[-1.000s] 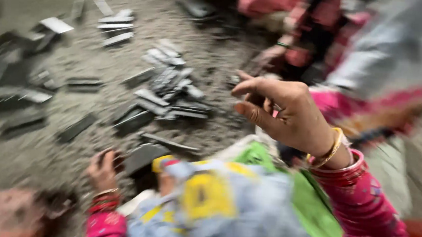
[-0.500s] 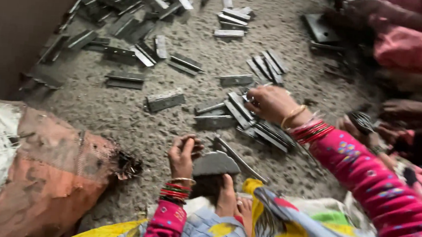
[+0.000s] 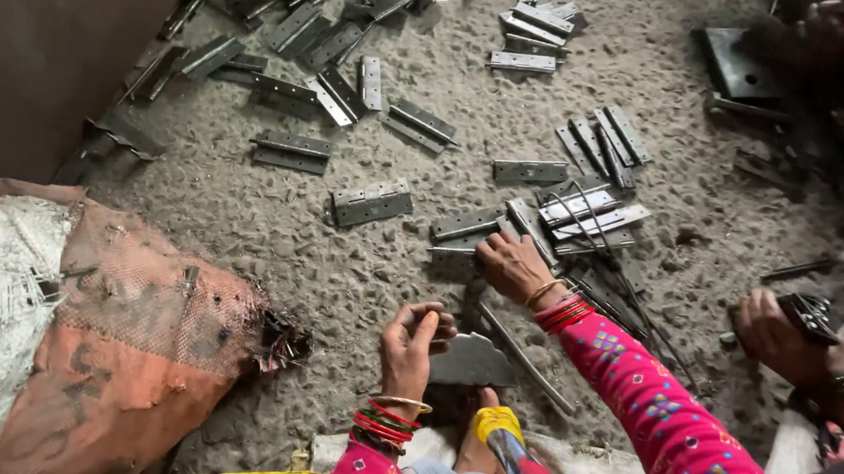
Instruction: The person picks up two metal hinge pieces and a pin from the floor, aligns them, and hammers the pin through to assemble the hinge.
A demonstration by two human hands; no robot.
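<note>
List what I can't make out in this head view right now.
- Right hand: fingertips hidden among the hinges; its grip is unclear.
- Left hand: whatever its curled fingers pinch is too small to tell.
- Metal plate: near edge hidden by a foot.
- Sack: cut off by the left edge.
- Another person's hand: its dark object is too blurred to identify.

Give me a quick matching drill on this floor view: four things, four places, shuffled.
Things:
1. left hand
2. right hand
3. torn sack
4. co-worker's hand

Places:
A. lower left, against the wall
B. on hinges in the middle pile
C. right edge, holding dark parts
D. by the flat metal plate

Pairs: 1-D, 2-B, 3-A, 4-C
</note>
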